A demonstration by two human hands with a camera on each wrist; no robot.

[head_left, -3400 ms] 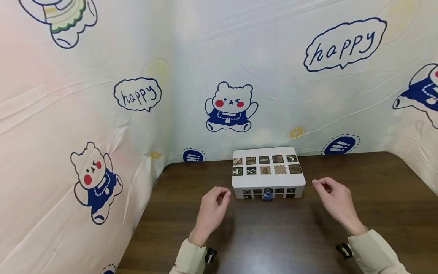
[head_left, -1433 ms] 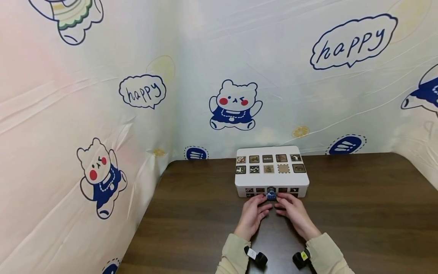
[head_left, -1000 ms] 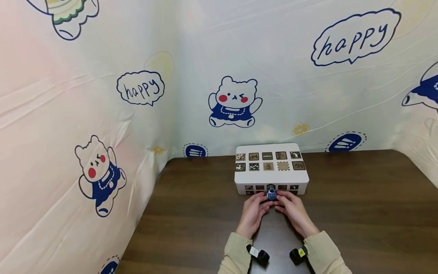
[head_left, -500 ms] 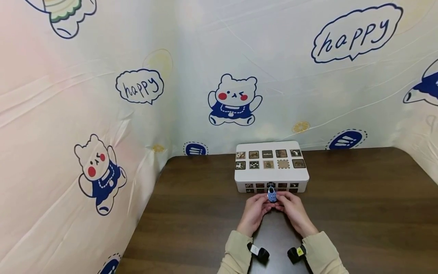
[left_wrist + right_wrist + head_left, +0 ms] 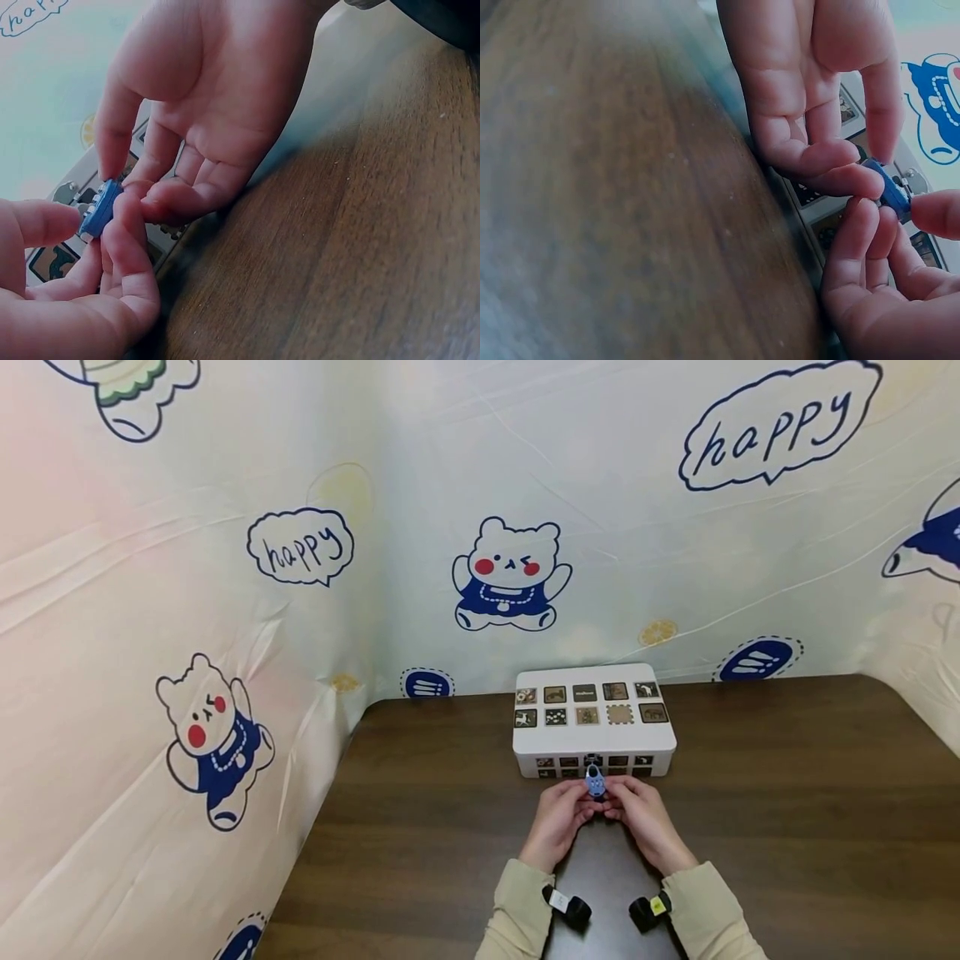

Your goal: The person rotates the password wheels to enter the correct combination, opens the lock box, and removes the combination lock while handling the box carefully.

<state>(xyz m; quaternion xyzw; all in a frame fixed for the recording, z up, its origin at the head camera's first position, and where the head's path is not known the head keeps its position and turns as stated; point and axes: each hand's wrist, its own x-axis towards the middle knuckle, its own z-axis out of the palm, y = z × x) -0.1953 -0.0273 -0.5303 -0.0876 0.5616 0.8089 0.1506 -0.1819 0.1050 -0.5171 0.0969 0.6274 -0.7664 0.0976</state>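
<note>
A small blue combination padlock [image 5: 596, 783] hangs by its shackle from the clasp at the front of a white box [image 5: 592, 739] covered in little printed squares. My left hand [image 5: 557, 820] pinches the padlock from the left, thumb on top and curled fingers below. From the other side my right hand [image 5: 639, 817] grips it with thumb and fingers. In the left wrist view the blue padlock body [image 5: 103, 210] sits between both sets of fingertips, its dials along one face. The right wrist view shows the same padlock [image 5: 892, 192], partly covered by fingers.
The box stands near the far edge of a dark wooden table [image 5: 420, 827]. Behind and to the left hangs a pale curtain [image 5: 420, 485] printed with bears and speech bubbles. Black wrist cameras [image 5: 576, 913] are strapped at both cuffs.
Both hands came in from either side of the box to its front and took hold of the padlock. The padlock has since tilted up, its face turned towards the head camera.
</note>
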